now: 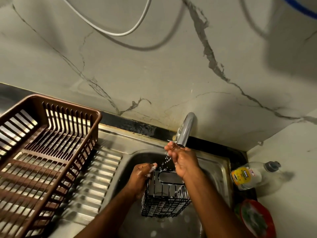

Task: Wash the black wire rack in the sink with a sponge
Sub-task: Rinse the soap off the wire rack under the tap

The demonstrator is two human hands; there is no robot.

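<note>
The black wire rack [164,201] stands in the steel sink [214,170], soapy along its wires. My left hand [142,177], flecked with suds, grips the rack's upper left edge. My right hand [181,160] is raised to the mouth of the chrome tap [185,129], fingers cupped under the spout. Water drops fall from it toward the rack. A green sponge [255,219] lies in a red bowl [267,212] at the sink's right edge. Neither hand holds the sponge.
A brown plastic dish basket [42,152] sits on the ribbed steel drainboard [96,177] to the left. A clear dish-soap bottle [252,174] lies on the counter right of the sink. The marble wall rises behind, with a white cable [120,33] hanging across it.
</note>
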